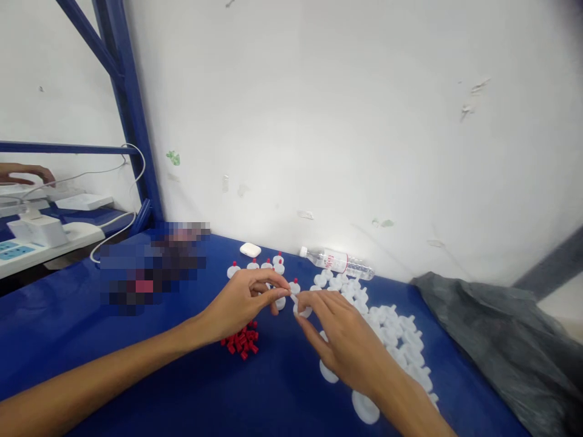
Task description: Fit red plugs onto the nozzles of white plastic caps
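My right hand (341, 331) grips a white nozzle cap (302, 311), a round piece with a thin spout, tilted toward my left hand. Thumb and fingers of my left hand (252, 294) are pinched together at the spout's tip; whatever sits between them is hidden. Just below my left wrist lies a heap of small red caps (241, 341). Behind both hands stand several white nozzle caps with red tips (234, 271), partly covered by my fingers. Many bare white nozzle caps (396, 334) spread out beyond and beside my right hand.
A clear plastic bottle (337, 261) lies along the wall near a white earbud case (250, 249). Dark grey plastic sheeting (510, 346) covers the right side of the blue table (182, 388). At left are a power strip (27, 252), cables and another person's hand (27, 173).
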`<action>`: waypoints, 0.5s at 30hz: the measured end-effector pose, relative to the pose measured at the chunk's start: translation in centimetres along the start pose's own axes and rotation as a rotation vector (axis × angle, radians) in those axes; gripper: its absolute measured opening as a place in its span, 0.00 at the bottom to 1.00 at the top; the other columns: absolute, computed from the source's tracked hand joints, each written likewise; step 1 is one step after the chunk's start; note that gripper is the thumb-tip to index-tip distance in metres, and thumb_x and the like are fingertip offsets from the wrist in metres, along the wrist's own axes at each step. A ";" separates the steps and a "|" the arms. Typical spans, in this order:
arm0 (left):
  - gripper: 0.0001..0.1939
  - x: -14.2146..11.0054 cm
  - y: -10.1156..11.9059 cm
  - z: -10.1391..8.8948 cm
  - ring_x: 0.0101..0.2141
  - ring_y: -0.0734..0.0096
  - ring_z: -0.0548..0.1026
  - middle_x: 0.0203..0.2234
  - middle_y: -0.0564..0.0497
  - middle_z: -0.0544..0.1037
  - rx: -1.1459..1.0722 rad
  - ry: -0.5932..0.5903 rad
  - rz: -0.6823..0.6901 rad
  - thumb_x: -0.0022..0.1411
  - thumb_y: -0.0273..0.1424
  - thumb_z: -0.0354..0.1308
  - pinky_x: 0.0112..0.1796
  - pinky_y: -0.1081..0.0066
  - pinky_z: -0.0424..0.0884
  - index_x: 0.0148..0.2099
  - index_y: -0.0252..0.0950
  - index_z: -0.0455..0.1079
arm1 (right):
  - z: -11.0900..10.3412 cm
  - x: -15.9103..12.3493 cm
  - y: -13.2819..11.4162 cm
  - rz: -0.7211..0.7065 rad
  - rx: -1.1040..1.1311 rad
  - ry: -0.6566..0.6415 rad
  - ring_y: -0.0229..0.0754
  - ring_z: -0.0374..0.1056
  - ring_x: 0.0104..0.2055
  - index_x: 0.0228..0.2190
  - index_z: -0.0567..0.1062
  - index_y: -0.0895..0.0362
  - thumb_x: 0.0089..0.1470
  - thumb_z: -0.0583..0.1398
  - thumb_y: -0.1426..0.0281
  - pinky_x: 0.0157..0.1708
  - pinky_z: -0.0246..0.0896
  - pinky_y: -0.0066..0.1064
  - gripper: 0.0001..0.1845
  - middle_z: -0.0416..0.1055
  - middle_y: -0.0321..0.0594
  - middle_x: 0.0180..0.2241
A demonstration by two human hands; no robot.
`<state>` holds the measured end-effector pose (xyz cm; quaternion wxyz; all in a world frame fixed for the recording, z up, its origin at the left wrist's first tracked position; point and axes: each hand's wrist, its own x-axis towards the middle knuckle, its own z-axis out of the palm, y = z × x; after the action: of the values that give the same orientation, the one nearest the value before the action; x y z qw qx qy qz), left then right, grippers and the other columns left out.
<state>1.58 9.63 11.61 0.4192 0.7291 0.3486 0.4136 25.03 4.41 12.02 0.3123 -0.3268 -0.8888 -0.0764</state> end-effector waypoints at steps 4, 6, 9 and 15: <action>0.13 -0.4 0.1 0.2 0.26 0.67 0.81 0.27 0.53 0.83 0.011 -0.041 -0.028 0.69 0.44 0.66 0.26 0.71 0.68 0.43 0.40 0.83 | 0.4 -0.2 0.0 -0.042 -0.009 0.020 0.47 0.79 0.41 0.46 0.67 0.50 0.72 0.57 0.77 0.43 0.78 0.41 0.08 0.80 0.39 0.41; 0.14 -0.4 0.2 0.1 0.26 0.68 0.80 0.25 0.53 0.83 0.028 -0.053 -0.041 0.69 0.44 0.66 0.24 0.72 0.67 0.44 0.40 0.84 | 0.5 -0.3 0.0 -0.036 -0.014 0.040 0.48 0.80 0.45 0.46 0.67 0.51 0.73 0.56 0.77 0.46 0.79 0.42 0.08 0.81 0.42 0.44; 0.14 -0.4 0.0 0.1 0.25 0.69 0.78 0.24 0.52 0.83 0.047 -0.058 -0.054 0.68 0.43 0.66 0.24 0.73 0.66 0.44 0.39 0.85 | 0.6 -0.5 0.1 -0.019 0.002 0.081 0.50 0.80 0.54 0.47 0.67 0.50 0.74 0.55 0.76 0.52 0.80 0.44 0.08 0.81 0.43 0.46; 0.13 -0.2 -0.2 0.1 0.28 0.66 0.84 0.30 0.50 0.85 0.072 -0.064 -0.028 0.69 0.41 0.65 0.26 0.72 0.70 0.44 0.37 0.83 | 1.1 -0.7 0.1 -0.024 0.007 0.186 0.52 0.80 0.56 0.46 0.69 0.52 0.73 0.56 0.79 0.54 0.82 0.45 0.10 0.82 0.45 0.48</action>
<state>1.49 9.51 11.29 0.4095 0.7517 0.3596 0.3715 24.96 4.54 10.69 0.3937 -0.3065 -0.8600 -0.1072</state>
